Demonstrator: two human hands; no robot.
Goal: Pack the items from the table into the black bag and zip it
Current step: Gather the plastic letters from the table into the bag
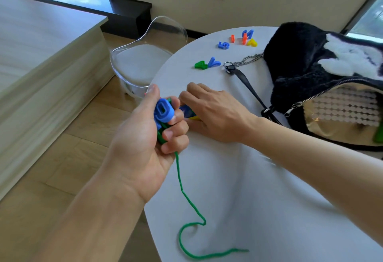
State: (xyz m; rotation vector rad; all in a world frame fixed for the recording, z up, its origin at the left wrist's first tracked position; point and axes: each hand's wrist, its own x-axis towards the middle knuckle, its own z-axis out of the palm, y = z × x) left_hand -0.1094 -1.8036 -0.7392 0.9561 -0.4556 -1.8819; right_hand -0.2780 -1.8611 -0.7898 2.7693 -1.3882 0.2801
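Gathering step: left hand (153,129) clenches a blue letter (163,111) and green cord (182,191); right hand (213,112) pinches pieces on the table (238,199). Next, likely the open black bag (300,65).

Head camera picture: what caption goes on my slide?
Left hand holds blue piece and green cord; right hand picks pieces beside open black bag.

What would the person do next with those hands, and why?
Probably lift the right hand with the blue and yellow pieces under its fingers toward the open black bag. The left hand is already full, holding a blue letter and the green cord.
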